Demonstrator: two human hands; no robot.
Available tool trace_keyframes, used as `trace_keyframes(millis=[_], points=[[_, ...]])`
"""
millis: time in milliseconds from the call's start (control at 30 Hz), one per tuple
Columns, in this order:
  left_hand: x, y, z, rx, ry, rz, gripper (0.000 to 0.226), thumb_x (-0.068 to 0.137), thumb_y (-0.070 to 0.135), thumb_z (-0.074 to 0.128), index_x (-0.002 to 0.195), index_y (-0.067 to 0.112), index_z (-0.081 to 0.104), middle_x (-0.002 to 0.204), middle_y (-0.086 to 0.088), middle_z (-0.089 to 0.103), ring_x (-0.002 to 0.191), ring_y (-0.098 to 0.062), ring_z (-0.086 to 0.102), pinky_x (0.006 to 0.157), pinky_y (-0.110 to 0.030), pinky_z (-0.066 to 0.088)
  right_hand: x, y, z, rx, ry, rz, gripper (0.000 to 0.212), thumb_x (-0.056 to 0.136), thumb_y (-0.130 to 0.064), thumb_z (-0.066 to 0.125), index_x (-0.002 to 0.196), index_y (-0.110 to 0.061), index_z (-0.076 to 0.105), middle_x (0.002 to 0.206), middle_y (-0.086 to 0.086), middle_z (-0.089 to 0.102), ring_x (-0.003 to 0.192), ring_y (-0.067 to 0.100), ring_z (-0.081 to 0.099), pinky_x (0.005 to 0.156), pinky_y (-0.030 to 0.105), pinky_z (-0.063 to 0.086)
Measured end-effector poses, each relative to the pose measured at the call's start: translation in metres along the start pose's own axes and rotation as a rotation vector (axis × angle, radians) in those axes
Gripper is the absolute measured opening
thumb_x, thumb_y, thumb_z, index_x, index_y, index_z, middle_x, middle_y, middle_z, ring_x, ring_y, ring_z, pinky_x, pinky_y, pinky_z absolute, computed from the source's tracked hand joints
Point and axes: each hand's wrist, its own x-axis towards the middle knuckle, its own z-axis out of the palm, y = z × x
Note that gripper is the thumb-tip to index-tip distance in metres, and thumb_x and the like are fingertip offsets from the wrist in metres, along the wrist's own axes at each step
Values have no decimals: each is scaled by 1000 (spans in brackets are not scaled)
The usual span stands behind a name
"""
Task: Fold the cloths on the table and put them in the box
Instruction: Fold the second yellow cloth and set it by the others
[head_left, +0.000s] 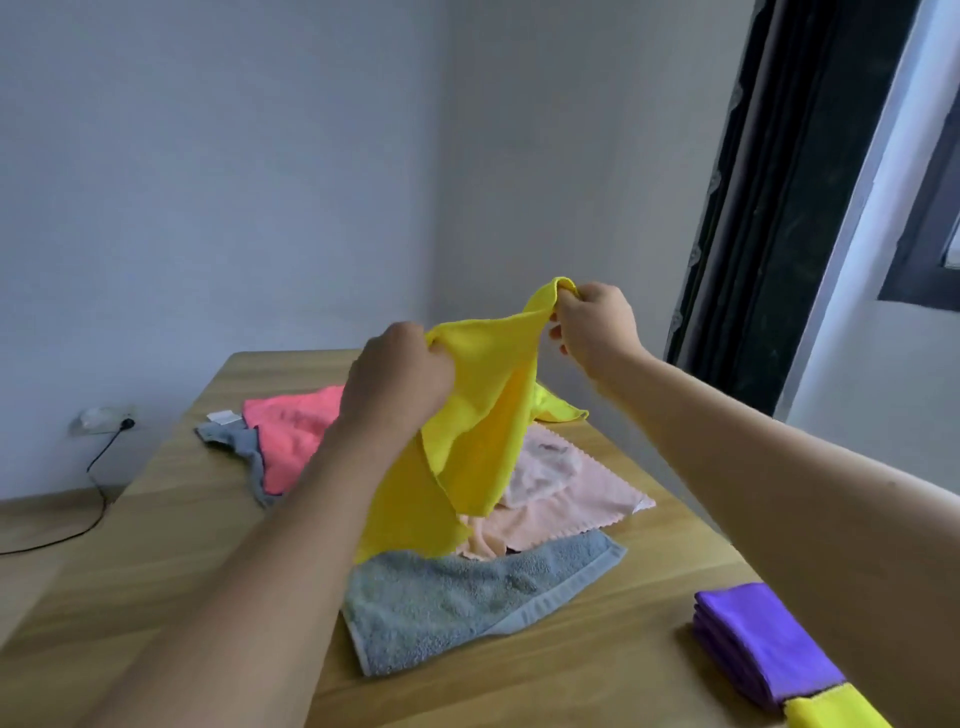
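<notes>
A yellow cloth (478, 415) hangs above the wooden table (156, 545), lifted by both hands. My left hand (397, 371) grips its upper edge on the left. My right hand (592, 325) pinches a corner higher up on the right. The cloth's lower part trails onto the pile below. Under it lie a pale peach cloth (566, 493) and a grey-blue towel (467, 592). Farther back on the left lies a pink cloth (291, 431) over a grey one (234, 439). No box is in view.
A folded purple cloth (758, 639) lies at the table's right front, with a folded yellow one (826, 714) beside it at the frame edge. A wall socket with a black cable (111, 431) is left of the table. A dark window frame (769, 208) stands at the right.
</notes>
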Motion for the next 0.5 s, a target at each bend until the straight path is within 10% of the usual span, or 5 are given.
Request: trace_keyframes(millis=[267, 500], points=[[-16, 48, -20, -879, -264, -288, 19, 86, 1, 43, 71, 5, 54, 53, -7, 51, 41, -17, 51, 44, -18, 40, -32, -19, -72, 128, 110, 36, 35, 89, -26, 48, 61, -20, 30, 57, -2, 30, 54, 15, 30, 52, 27, 25], [-66, 18, 44, -998, -262, -476, 37, 89, -12, 26, 82, 17, 48, 74, -12, 54, 50, -20, 59, 37, -22, 49, -124, 97, -49, 97, -180, 438, 37, 90, -44, 50, 88, -13, 70, 86, 12, 67, 87, 30, 64, 85, 51, 55]])
